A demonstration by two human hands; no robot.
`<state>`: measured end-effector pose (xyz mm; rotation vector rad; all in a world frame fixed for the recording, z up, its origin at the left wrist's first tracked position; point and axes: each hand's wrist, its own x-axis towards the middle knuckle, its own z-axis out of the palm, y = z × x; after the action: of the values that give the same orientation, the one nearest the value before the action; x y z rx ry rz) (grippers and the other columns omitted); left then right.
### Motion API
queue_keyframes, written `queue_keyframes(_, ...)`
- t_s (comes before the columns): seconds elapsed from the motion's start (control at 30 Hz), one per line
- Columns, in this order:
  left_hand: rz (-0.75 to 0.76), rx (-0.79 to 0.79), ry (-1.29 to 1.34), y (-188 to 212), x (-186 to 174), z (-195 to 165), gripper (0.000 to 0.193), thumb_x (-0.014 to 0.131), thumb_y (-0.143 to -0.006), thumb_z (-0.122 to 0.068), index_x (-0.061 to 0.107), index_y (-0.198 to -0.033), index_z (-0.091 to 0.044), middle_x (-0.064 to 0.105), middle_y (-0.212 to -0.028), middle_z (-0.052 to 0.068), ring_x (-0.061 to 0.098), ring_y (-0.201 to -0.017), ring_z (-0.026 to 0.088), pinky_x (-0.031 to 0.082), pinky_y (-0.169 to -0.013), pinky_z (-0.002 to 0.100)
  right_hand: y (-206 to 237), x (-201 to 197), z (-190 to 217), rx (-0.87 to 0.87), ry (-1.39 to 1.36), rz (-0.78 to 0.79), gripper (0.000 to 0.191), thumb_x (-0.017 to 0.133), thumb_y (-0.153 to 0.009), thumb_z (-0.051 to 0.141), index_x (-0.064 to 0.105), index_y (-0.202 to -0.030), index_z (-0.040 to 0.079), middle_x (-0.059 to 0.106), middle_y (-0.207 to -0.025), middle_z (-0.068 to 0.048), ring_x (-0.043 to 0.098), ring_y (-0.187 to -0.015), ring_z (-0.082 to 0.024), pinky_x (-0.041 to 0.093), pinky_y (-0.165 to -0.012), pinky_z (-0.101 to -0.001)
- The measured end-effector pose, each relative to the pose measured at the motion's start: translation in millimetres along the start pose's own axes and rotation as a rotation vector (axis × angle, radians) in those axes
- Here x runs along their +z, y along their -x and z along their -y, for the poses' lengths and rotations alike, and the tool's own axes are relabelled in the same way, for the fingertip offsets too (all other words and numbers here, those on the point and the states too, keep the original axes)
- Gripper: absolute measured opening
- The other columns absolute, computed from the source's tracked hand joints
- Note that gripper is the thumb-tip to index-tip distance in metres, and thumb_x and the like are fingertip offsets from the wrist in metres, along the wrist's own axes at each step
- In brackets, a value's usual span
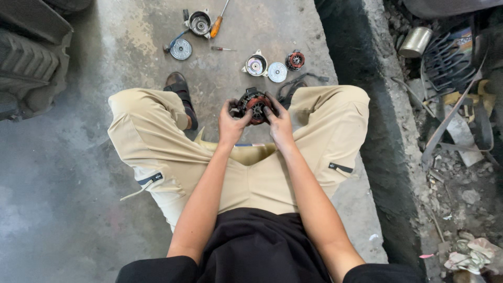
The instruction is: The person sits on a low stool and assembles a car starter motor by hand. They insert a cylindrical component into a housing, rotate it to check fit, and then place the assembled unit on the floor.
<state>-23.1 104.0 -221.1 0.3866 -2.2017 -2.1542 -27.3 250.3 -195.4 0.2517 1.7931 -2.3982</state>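
You hold a round motor part (pixel 255 106) with red windings between both hands, just above your knees: your left hand (pixel 231 123) grips its 9 o'clock side, your right hand (pixel 279 124) its 3 o'clock side, fingers curled on its rim.

At 12 o'clock on the floor (pixel 78 173) lie a housing (pixel 256 65), a disc (pixel 277 72) and a small rotor (pixel 295 60), near one another. Further out sit another housing (pixel 199 23), an orange-handled screwdriver (pixel 217 23), a second disc (pixel 181 49) and a small red screwdriver (pixel 221 49). Black straps (pixel 293 85) lie just beside your right knee.

Your hands hide much of the part's sides; its underside cannot be seen. A tyre (pixel 29 57) is cut off at 10 o'clock.

The floor is stained grey concrete, dropping at 3 o'clock to a ditch of rubble with a tin can (pixel 415 42).
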Motion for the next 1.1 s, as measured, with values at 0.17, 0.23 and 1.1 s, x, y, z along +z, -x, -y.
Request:
queue_keyframes(0.17, -0.002, -0.013, 0.012, 1.2, -0.2, -0.9, 0.039, 0.084, -0.081, -0.013, 0.061, -0.11, 0.0, 0.068, -0.097, 0.006, 0.063, -0.079, 0.011, 0.055, -0.07, 0.027, 1.9, 1.3, 0.7, 0.022, -0.002, -0.008, 0.044, 0.058, -0.103, 0.001, 0.054, -0.146, -0.003, 0.065, -0.138, -0.013, 0.061, -0.125, -0.019, 0.051, -0.107, -0.0304)
queue_keyframes(0.23, 0.01, -0.032, 0.065, 1.7, -0.3, -1.2, 0.039, 0.083, -0.082, -0.012, 0.061, -0.111, 0.0, 0.067, -0.098, 0.006, 0.063, -0.079, 0.011, 0.055, -0.069, 0.027, 2.6, 2.0, 1.8, 0.036, -0.001, -0.014, 0.043, 0.059, -0.102, 0.001, 0.054, -0.144, -0.003, 0.065, -0.136, -0.013, 0.062, -0.123, -0.018, 0.051, -0.106, -0.0304)
queue_keyframes(1.1, -0.022, -0.107, 0.107, 1.9, 1.1, -0.3, 0.036, 0.082, -0.083, -0.012, 0.059, -0.107, 0.001, 0.066, -0.092, 0.006, 0.063, -0.076, 0.01, 0.06, -0.057, 0.028, 2.1, 2.0, -0.1, 0.02, 0.13, -0.04, 0.038, 0.061, -0.103, 0.008, 0.06, -0.139, -0.001, 0.068, -0.131, -0.012, 0.064, -0.119, -0.017, 0.053, -0.103, -0.0294)
